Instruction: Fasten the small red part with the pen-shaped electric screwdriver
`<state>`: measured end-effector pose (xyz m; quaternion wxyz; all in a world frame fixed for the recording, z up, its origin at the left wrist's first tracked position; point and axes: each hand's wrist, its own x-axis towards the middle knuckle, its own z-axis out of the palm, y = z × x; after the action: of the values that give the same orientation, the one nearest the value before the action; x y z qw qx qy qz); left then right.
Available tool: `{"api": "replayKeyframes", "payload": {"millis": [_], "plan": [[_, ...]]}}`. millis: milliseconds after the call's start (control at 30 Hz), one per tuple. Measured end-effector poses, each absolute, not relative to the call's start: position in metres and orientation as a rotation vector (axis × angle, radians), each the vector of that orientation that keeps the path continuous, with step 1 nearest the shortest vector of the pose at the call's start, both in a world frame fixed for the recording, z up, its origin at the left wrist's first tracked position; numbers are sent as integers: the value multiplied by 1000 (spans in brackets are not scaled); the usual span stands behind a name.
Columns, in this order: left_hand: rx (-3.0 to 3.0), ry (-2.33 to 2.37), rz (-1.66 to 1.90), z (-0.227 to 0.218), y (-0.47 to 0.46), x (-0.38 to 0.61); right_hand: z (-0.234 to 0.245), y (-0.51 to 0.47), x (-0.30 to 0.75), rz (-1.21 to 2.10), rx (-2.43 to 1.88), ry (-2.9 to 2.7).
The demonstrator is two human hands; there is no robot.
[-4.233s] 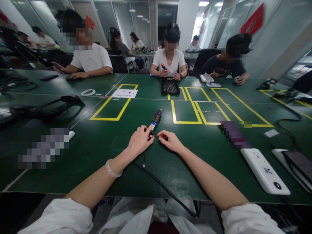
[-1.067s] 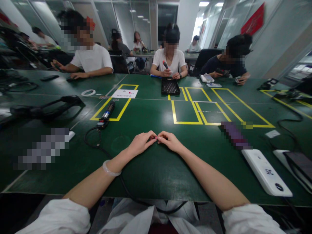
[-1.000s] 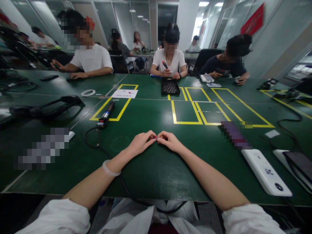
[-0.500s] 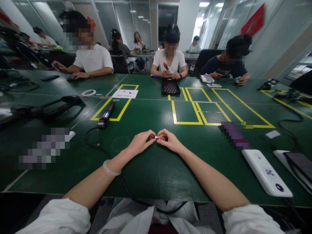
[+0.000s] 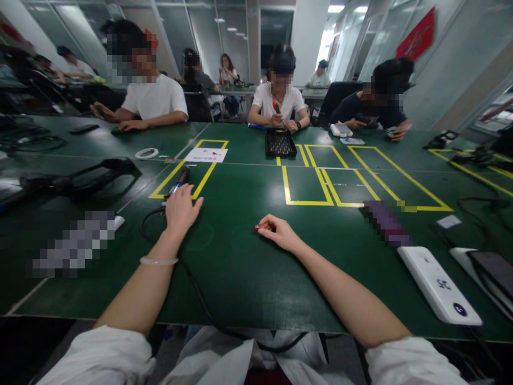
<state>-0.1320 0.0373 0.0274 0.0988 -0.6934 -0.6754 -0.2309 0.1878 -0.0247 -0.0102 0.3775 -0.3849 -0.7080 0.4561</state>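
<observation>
My right hand (image 5: 278, 232) is over the middle of the table, thumb and fingers pinched on a small red and metallic piece (image 5: 255, 228) too small to name. To the left, my left hand (image 5: 180, 208) reaches out with its thumb apart from the fingers, at the near end of a black cylindrical tool (image 5: 183, 176) with a silver and blue band. The hand hides the tool's lower part, so whether the fingertips touch it cannot be seen. A black cable (image 5: 196, 283) runs from there under my left forearm to the table's front edge.
Yellow tape outlines (image 5: 308, 202) mark the green table. A printed sheet (image 5: 206, 155) and a white ring (image 5: 146, 153) lie at back left. A white power bank (image 5: 438, 283) is at right. Across, a person works over a black tray (image 5: 280, 143) with a red-handled tool.
My left hand has left the small piece and moved left and forward to the black cylindrical tool. My right hand has stayed in place, still pinching the small piece.
</observation>
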Motion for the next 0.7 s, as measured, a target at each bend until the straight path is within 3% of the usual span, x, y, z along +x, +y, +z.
{"api": "replayKeyframes", "payload": {"millis": [267,700], "plan": [[-1820,-2439,-402,15,53,-200,-8,-26,188,1143,-1001,-1847],[-1931,-2472,-287,22,58,-202,-11,-25,188,1138,-996,-1871]]}}
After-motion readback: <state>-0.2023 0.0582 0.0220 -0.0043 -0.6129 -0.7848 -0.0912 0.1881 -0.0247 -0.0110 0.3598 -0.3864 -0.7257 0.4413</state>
